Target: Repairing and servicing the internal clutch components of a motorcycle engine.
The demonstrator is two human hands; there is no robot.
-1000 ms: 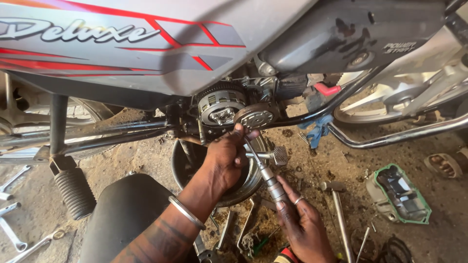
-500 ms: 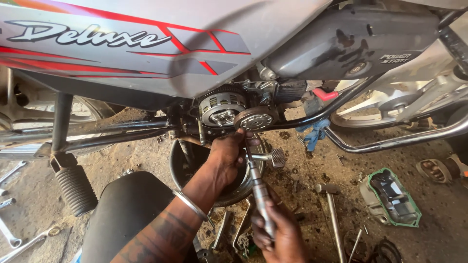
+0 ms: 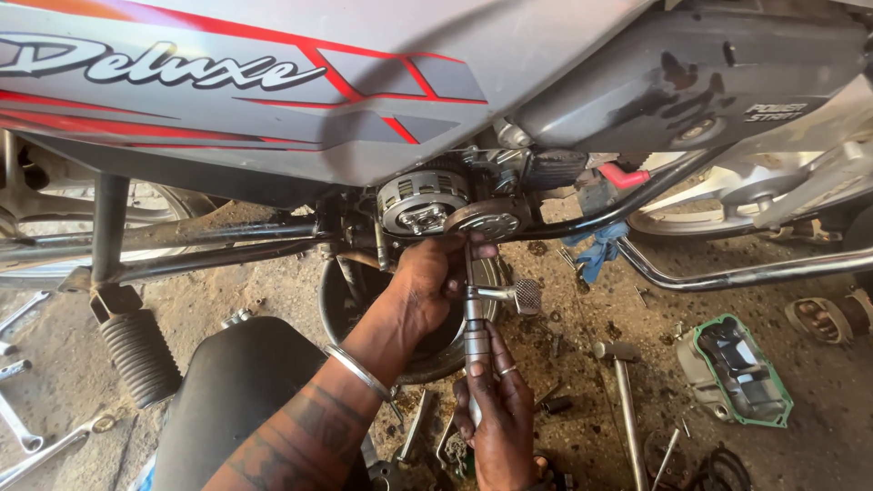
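A grey motorcycle with red stripes [image 3: 273, 100] fills the top of the view, with its round clutch assembly [image 3: 423, 202] exposed. My left hand [image 3: 427, 282] reaches up from the lower left, a metal bangle on its wrist. It grips the upper end of a steel socket wrench [image 3: 473, 341] just under a round metal disc [image 3: 491, 218] on the engine. My right hand [image 3: 496, 409], wearing a ring, comes from below and is closed on the wrench's lower handle. The shaft stands nearly upright. A knurled side knob [image 3: 526, 296] sticks out to the right.
A black basin [image 3: 341, 300] sits on the dirt under the engine. A hammer [image 3: 623, 391], a green-gasketed engine cover [image 3: 737, 368] and a blue rag [image 3: 596, 250] lie to the right. Spanners [image 3: 18, 427] and a ribbed footpeg [image 3: 141, 355] are on the left.
My right hand has swung the wrench handle from the lower right to almost straight down. My left hand has stayed at the engine end of the tool.
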